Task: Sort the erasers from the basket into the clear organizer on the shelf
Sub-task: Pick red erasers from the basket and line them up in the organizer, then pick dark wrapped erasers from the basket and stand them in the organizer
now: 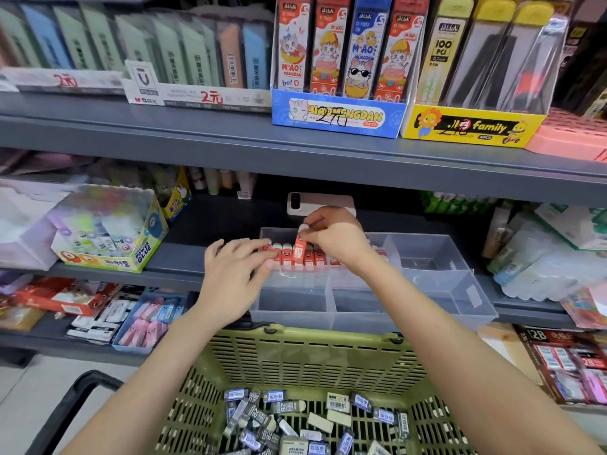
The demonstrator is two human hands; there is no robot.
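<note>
We identify this place as a stationery shop. Grey metal shelves [230, 133] run in tiers, and each tier carries open display cartons packed with many identical items. The blue carton [338, 116] at the front edge of the upper shelf bears a handwritten price. The white carton [197, 96] to its left bears another in red. A glue box [143, 252] of sticks stands on the tier below. A green shopping basket [328, 336] holds loose sleeved erasers [295, 418], some showing barcodes.
</note>
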